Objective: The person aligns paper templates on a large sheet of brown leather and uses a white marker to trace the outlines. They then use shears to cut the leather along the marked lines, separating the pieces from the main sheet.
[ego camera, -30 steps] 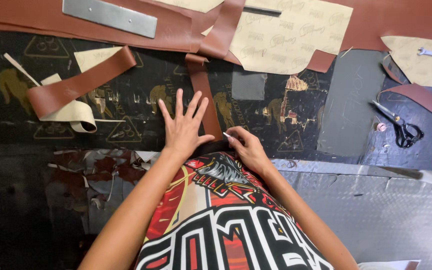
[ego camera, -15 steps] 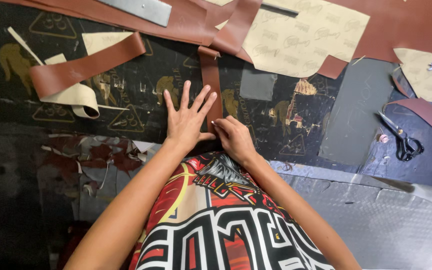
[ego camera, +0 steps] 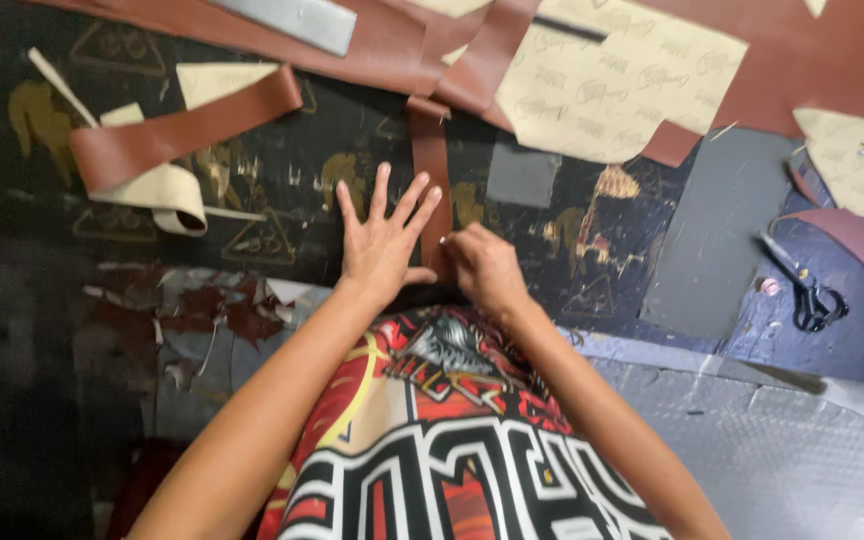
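A narrow brown leather strip [ego camera: 430, 160] runs straight away from me across the dark, paint-marked work surface [ego camera: 282, 190]. My left hand [ego camera: 384, 240] lies flat with fingers spread, its fingertips resting against the strip's left side. My right hand [ego camera: 484, 268] is curled with fingers pinched on the strip's near end, just right of my left thumb. The strip's far end reaches a large brown leather sheet [ego camera: 392, 50].
A looped brown strip with pale backing [ego camera: 167, 150] lies at the left. A metal ruler [ego camera: 287, 18] rests on the sheet. Beige paper patterns [ego camera: 612, 80] lie at the back; black scissors [ego camera: 807, 295] and a curved brown offcut [ego camera: 857, 240] at the right.
My right hand has moved left and closed on the strip's near end beside my left hand. The view has shifted, so the table contents sit lower in the frame.
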